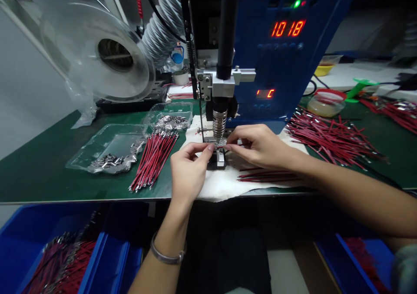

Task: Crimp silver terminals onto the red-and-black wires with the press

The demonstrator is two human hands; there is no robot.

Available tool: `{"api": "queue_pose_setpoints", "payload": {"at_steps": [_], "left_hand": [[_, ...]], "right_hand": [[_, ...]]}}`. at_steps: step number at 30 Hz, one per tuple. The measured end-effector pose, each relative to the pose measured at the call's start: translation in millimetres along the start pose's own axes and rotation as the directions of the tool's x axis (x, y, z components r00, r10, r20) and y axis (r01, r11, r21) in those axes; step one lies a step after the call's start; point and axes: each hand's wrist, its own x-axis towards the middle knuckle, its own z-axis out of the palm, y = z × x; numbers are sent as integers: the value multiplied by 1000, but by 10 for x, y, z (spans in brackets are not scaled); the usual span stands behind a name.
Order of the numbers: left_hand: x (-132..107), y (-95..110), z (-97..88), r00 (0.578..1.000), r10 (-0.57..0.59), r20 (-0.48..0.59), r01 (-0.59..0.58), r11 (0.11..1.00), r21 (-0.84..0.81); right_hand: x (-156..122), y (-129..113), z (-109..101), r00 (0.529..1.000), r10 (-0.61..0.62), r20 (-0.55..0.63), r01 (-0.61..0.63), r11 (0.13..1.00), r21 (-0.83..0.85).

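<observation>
My left hand (189, 168) is at the small metal fixture (220, 158) below the machine's soldering head (220, 122). Its thumb and forefinger pinch together on something too small to make out. From the other side, my right hand (260, 145) closes thumb and fingers on a thin red-and-black wire, mostly hidden by the fingers. Both sets of fingertips nearly meet just under the spring-wrapped tip. Several red-and-black wires (267, 175) lie on the white cloth (215, 189) below my right hand.
Left of the cloth lie a wire bundle (153, 159) and clear trays (81, 155) of small metal parts. A large wire pile (329, 137) is at right, by a lidded jar (325, 103). The blue machine (276, 64) and a fume duct (164, 29) stand behind; blue bins (100, 263) sit below.
</observation>
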Motion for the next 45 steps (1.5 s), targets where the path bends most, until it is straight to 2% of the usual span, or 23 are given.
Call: {"api": "queue_pose_setpoints", "payload": {"at_steps": [15,45], "left_hand": [[2,-17,4,1000,16,8,-16,1000,3],[-4,-23,-2,1000,30,5,-30,1000,-9]], "right_hand": [[-11,-92,27,987,152,-48,-152,988,12],[-25,-75,66,985,161,-56,-159,987,38]]}}
